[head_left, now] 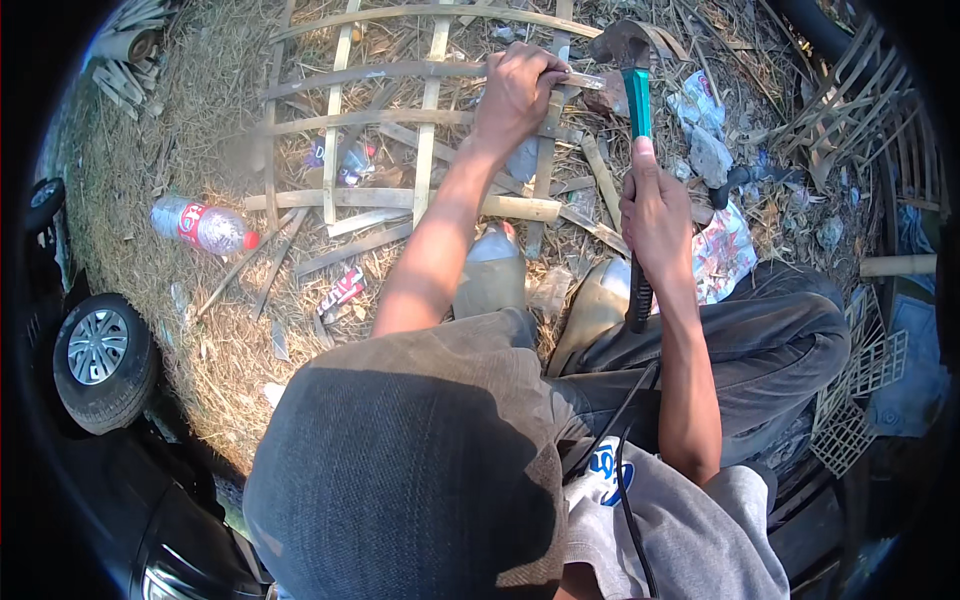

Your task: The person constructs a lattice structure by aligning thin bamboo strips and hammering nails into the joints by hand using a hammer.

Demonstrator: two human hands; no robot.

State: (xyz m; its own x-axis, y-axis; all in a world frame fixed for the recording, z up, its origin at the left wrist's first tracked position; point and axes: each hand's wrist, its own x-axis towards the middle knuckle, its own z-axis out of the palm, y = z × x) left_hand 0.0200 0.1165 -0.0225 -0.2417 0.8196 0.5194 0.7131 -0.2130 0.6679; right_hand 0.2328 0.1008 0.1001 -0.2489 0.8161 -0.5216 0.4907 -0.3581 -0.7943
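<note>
A lattice of split bamboo slats [435, 120] lies on the dry grass in front of me, its strips crossing each other. My left hand [515, 98] is closed at its right side, thumb and fingers pinching a crosswise bamboo slat [400, 73] near its end, where it crosses an upright strip. Whether a nail is also between those fingers is too small to tell. In my right hand [660, 215] is a hammer [637, 105] with a green and black handle, the fist wrapped round the grip. The hammer's metal head is raised just right of the slat's end, apart from it.
A clear plastic bottle [205, 225] with a red cap lies at the left. Farther left is a car wheel [100, 345]. Crumpled plastic litter [705, 110] lies right of the hammer. Cut bamboo strips [860, 110] and a plastic grid [865, 365] are at the far right.
</note>
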